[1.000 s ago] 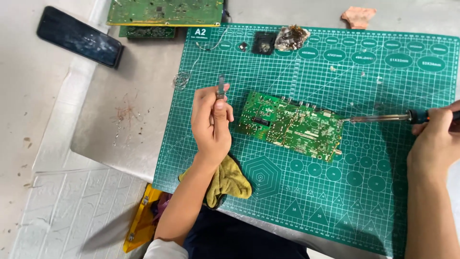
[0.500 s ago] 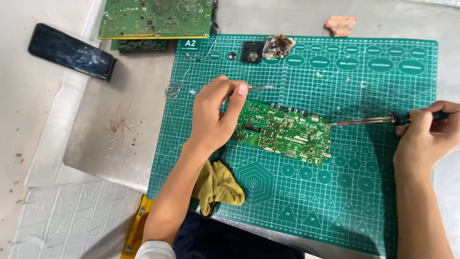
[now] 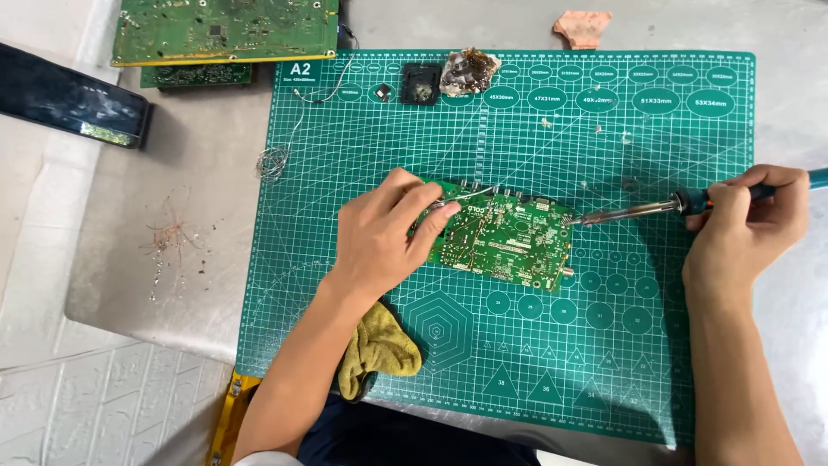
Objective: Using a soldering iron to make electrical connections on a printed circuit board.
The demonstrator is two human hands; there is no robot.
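A green circuit board (image 3: 509, 237) lies in the middle of a green cutting mat (image 3: 604, 345). My left hand (image 3: 379, 237) rests on the board's left end and pinches a thin silvery metal piece (image 3: 470, 193) that reaches over the board's top edge; I cannot tell whether it is tweezers or solder wire. My right hand (image 3: 746, 220) grips the handle of a soldering iron (image 3: 630, 210). The iron's tip sits at the board's upper right edge.
A yellow cloth (image 3: 379, 349) lies under my left forearm. Larger green circuit boards (image 3: 224, 30) lie at the top left, a dark flat device (image 3: 69, 103) to their left. On the mat's top edge are a black holder (image 3: 420, 84) and a crumpled lump (image 3: 468, 71). A loose wire coil (image 3: 272, 162) lies at the mat's left edge, and a pink sponge (image 3: 583, 26) above the mat.
My left hand has come down from the mat's upper left onto the board's left end. The soldering iron's tip has moved left to the board's edge.
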